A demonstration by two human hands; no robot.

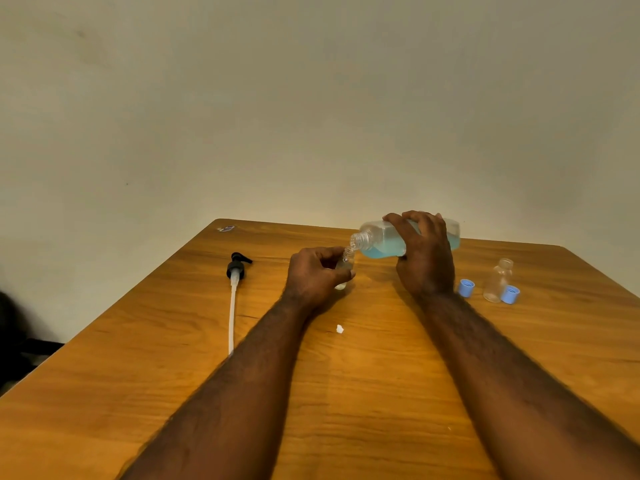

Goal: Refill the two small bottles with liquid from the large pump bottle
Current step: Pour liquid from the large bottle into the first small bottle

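My right hand (426, 258) grips the large clear bottle (384, 241) of blue liquid, tipped on its side with its open threaded neck pointing left. My left hand (313, 275) holds a small clear bottle (345, 266) upright on the table, its mouth touching the large bottle's neck. The second small clear bottle (498, 279) stands uncapped at the right. Two blue caps (466, 287) (510, 294) lie beside it. The black pump head (237, 266) with its long white tube lies on the table at the left.
A wooden table (346, 393) with a plain wall behind it. A small white scrap (339, 329) lies between my forearms. A small sticker (225, 229) is at the far left corner. Something dark sits off the table's left edge.
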